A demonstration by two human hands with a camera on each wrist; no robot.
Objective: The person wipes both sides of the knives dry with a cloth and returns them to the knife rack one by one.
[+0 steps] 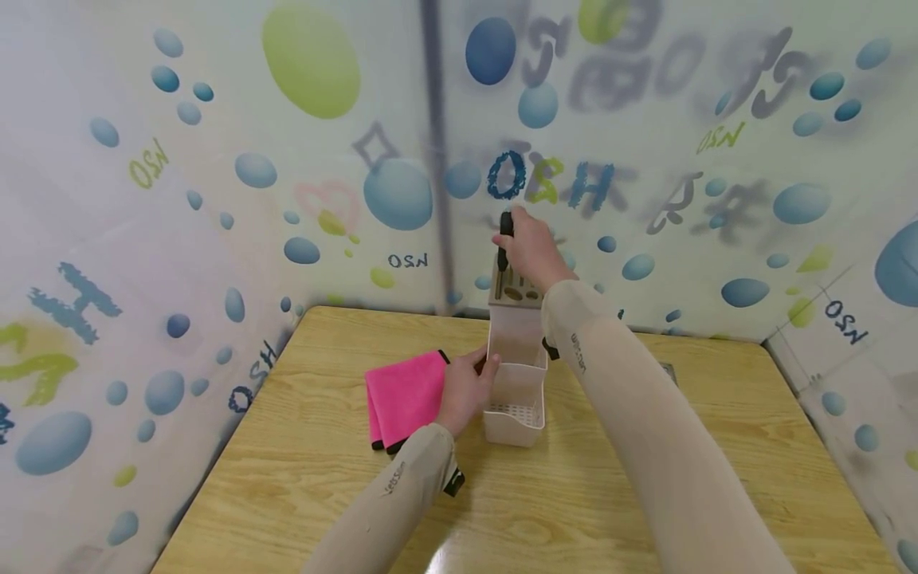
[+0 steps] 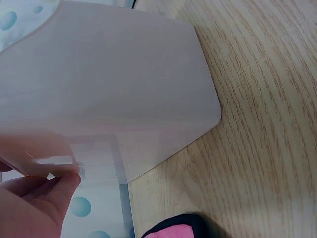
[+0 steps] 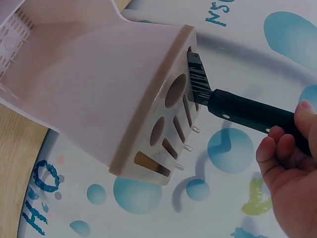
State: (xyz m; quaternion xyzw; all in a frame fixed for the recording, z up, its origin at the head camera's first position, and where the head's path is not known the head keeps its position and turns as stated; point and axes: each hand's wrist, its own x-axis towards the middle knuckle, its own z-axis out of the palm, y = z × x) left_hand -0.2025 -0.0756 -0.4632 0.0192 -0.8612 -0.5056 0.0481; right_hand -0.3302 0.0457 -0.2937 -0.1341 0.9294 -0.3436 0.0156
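A pale knife holder (image 1: 516,399) stands upright on the table, with a brown slotted top (image 3: 153,111) and an open lower bin with a perforated floor. My right hand (image 1: 534,247) grips the black handle of a kitchen knife (image 3: 252,109) above that top. The dark blade's lower end sits in the slot at one end of the top; part of the blade shows above it. My left hand (image 1: 466,391) holds the holder's left side, its thumb towards the front. In the left wrist view, the fingers (image 2: 62,193) are at the holder's back edge, partly hidden.
A folded pink cloth (image 1: 405,395) with black edging lies left of the holder, close to my left hand. Behind my right sleeve, a small grey object (image 1: 669,371) is mostly hidden. Patterned walls (image 1: 344,191) border the wooden table (image 1: 287,478).
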